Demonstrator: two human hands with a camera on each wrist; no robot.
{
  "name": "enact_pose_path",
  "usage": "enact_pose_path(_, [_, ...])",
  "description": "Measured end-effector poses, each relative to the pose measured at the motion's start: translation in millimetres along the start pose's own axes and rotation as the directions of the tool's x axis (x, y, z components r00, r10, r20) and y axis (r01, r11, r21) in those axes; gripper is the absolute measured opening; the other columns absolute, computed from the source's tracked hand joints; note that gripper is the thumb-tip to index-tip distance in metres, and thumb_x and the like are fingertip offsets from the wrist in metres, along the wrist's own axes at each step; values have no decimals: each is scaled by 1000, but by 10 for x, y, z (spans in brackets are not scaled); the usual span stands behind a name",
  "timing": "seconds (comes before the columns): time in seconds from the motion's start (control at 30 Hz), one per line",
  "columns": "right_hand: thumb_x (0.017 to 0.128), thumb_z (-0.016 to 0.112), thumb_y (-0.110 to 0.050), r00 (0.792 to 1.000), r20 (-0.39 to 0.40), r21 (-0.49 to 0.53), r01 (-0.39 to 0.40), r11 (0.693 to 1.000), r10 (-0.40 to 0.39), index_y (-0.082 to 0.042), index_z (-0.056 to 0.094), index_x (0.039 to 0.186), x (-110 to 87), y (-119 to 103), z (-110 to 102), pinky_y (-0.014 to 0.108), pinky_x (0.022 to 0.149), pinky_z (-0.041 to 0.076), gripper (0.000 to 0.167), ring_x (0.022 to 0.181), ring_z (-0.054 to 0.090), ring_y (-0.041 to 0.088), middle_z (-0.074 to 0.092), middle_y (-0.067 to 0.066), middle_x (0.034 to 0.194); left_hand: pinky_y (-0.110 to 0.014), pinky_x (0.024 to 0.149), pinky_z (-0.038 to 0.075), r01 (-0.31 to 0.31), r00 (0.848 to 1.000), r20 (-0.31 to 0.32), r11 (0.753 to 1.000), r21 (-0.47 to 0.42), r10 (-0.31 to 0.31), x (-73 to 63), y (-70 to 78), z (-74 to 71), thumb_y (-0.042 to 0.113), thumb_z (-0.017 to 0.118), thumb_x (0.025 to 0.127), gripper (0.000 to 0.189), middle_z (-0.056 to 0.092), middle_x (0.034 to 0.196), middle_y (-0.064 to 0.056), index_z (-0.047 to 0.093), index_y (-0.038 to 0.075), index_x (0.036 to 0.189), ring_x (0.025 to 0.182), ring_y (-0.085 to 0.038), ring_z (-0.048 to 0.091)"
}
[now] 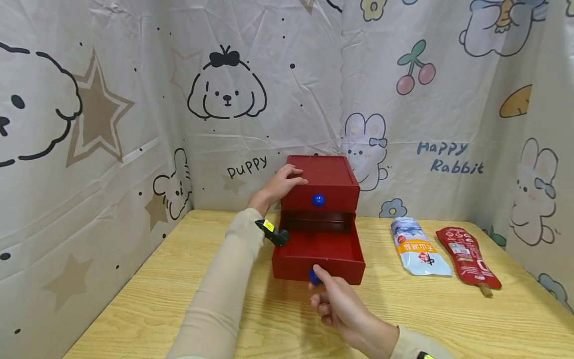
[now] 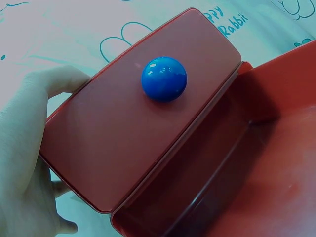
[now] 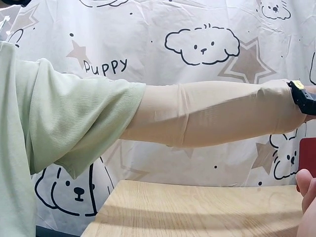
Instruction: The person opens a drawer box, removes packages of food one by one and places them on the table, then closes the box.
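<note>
A red two-drawer box [image 1: 320,170] stands at the back of the table, with its lower drawer [image 1: 327,244] pulled out and its inside bare. My right hand [image 1: 345,306] pinches the blue knob [image 1: 316,277] on that drawer's front, thumb on top. At the box's upper left corner rests my left hand [image 1: 280,185], its fingers lying over the top. In the left wrist view, the upper drawer front [image 2: 118,138] with its blue knob [image 2: 164,79] is flush, and other fingers hang beside the box's side. Only a small part of my right hand [image 3: 307,202] shows in the right wrist view.
To the right of the box lie a white and blue packet with an orange band [image 1: 419,247] and a red spouted pouch [image 1: 467,257] with a brown cap. Printed curtains [image 1: 287,99] hang behind and beside the wooden table [image 1: 179,259].
</note>
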State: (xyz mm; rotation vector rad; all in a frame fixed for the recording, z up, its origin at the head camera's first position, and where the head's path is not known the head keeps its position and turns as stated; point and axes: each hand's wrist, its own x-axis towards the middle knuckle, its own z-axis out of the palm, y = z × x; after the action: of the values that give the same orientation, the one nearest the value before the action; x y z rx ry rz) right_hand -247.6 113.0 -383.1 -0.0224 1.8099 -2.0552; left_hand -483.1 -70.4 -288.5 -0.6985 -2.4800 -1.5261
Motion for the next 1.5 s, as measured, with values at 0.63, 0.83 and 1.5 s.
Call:
enact_pose_path(0.63, [104,51,-58,999,-15,-15,46,999,-46,-13,60,90,102,-4,-8,24,52,27,48,53,39,8,57,-4,63,-43,116,30,23,1000,15,1000,-4,-23,-24,16,-14,28,67,96,52,46,148,-12,60,2,141,139,-27,38])
enact_pose_path(0.83, [104,50,-57,998,-34,-29,59,998,-60,-13,59,89,143,-28,-3,25,52,28,48,53,40,9,57,-3,62,-41,116,30,32,999,6,999,6,-32,-63,76,-10,27,66,98,51,46,147,-11,59,2,141,139,-25,38])
enact_pose_path(1.5, [103,52,-58,990,-77,-34,111,993,-114,-11,59,88,269,-36,-33,26,53,30,50,53,42,10,57,-1,62,-44,116,30,24,1000,14,1000,-2,-24,11,-26,-16,30,68,96,53,46,148,-11,60,3,141,140,-28,37])
